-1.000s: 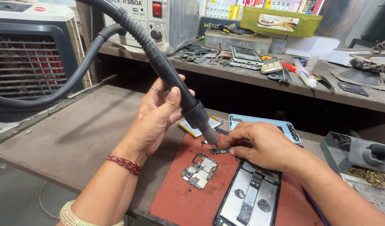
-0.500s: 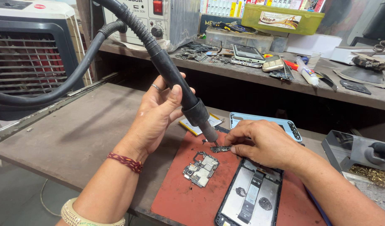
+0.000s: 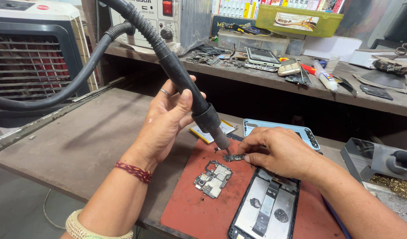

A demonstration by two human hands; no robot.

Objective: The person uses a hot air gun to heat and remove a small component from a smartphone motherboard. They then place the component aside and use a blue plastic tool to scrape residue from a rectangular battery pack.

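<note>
Counts, head view: 2 hands, left hand (image 3: 165, 121) and right hand (image 3: 281, 150); 1 black hot-air wand w/ hose (image 3: 185, 88); 1 red rubber work mat (image 3: 199, 199); 2 circuit boards, large green board (image 3: 213, 178) and small dark board (image 3: 233, 157); 1 opened black phone frame (image 3: 265, 208); 1 light-blue phone case (image 3: 281, 129); 1 yellow flat battery (image 3: 208, 131).

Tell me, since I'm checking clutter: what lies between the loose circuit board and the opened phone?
Only bare red mat between circuit board and opened phone, head view.
</note>
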